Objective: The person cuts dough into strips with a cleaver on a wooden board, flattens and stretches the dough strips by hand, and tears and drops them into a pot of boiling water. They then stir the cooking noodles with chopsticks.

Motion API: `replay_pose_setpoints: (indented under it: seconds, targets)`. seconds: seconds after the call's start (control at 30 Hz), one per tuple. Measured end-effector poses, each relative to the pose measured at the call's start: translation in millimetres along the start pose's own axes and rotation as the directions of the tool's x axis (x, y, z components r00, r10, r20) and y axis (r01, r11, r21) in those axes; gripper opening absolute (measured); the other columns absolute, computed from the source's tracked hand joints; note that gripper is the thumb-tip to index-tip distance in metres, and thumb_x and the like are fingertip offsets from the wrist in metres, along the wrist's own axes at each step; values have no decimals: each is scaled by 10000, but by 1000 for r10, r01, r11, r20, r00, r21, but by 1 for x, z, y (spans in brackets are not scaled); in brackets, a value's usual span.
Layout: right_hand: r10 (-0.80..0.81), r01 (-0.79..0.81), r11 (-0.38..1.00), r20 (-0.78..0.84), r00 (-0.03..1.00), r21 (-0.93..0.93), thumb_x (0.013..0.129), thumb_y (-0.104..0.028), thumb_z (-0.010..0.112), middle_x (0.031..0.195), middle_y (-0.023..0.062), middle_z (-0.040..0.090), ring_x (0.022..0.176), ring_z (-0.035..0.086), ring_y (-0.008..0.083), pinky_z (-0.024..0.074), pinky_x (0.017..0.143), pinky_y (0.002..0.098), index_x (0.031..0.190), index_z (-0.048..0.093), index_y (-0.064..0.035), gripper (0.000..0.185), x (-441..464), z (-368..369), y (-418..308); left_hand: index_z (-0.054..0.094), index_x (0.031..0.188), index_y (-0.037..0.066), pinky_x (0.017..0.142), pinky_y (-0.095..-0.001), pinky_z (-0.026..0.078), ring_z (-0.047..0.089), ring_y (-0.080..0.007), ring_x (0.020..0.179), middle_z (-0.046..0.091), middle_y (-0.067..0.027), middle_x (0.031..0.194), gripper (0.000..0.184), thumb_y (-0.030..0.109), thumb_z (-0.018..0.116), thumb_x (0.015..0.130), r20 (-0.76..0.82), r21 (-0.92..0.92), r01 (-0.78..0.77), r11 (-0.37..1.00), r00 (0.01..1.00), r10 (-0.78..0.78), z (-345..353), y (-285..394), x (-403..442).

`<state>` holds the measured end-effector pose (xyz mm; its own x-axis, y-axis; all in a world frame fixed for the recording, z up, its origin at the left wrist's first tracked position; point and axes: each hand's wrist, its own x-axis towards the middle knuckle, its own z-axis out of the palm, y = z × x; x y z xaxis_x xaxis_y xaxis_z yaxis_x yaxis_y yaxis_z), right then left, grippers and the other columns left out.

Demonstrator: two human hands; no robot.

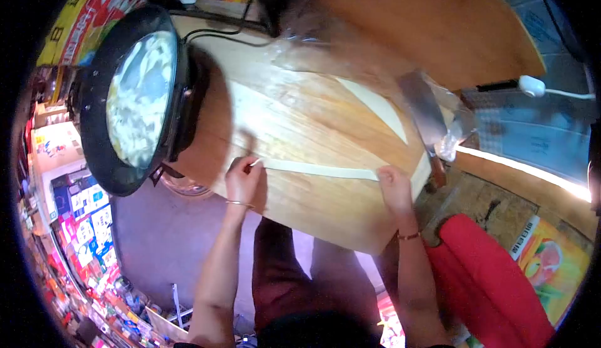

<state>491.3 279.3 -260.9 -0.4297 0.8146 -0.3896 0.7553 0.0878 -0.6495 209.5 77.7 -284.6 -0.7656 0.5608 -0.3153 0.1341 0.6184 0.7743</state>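
Observation:
A long pale strip of dough [319, 170] stretches between my two hands, just above the floured wooden board [288, 204]. My left hand [243, 182] pinches its left end, and my right hand [394, 188] pinches its right end. Farther back on the board lies a flat white piece of dough [375, 107], near the wide blade of a knife [422, 107]. To the left, a black pan [97, 110] holds whitish liquid with pale strips [143, 97] in it.
Clear plastic film [313, 32] lies at the board's back edge, by a black cable. A round wooden surface [432, 22] is at the back right, with a white plug [532, 86] beside it. Red cloth [494, 279] is at the lower right.

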Motion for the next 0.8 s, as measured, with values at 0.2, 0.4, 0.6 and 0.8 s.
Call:
replay_pose_setpoints:
  seconds: [0.2, 0.4, 0.6, 0.8]
  targets:
    - [-441, 378, 877, -183, 879, -297, 793, -185, 546, 1033, 170, 531, 1004, 470, 322, 343, 886, 420, 1073, 515, -19, 326, 9, 71, -109, 568, 914, 46, 686, -346, 443, 553, -280, 778, 547, -160, 850, 170, 103, 549, 755, -157, 145, -184, 972, 966, 206, -27, -14, 7]
    - [-569, 421, 708, -104, 816, -567, 856, -288, 437, 1297, 164, 350, 1240, 268, 262, 167, 1018, 456, 1219, 380, 25, 482, 34, 194, -196, 521, 1050, 57, 881, -397, 359, 458, -312, 1031, 494, -158, 1093, 292, 180, 525, 785, -133, 531, -385, 755, 842, 523, -65, -57, 41]
    - [-531, 337, 644, -85, 843, -687, 862, -348, 418, 1340, 175, 288, 1269, 218, 279, 132, 1020, 495, 1265, 325, 17, 551, 31, 210, -203, 441, 1200, 75, 974, -425, 282, 390, -285, 1156, 426, -112, 1251, 452, 277, 503, 800, 71, 518, -452, 726, 869, 490, -72, -55, 45]
    - [-493, 309, 680, -103, 864, -665, 836, -372, 462, 1333, 188, 293, 1273, 210, 292, 135, 1009, 522, 1256, 345, -3, 572, 33, 218, -208, 400, 1247, 89, 982, -434, 271, 396, -324, 1150, 432, -144, 1245, 487, 343, 447, 834, 114, 599, -419, 683, 888, 445, -69, -60, 42]
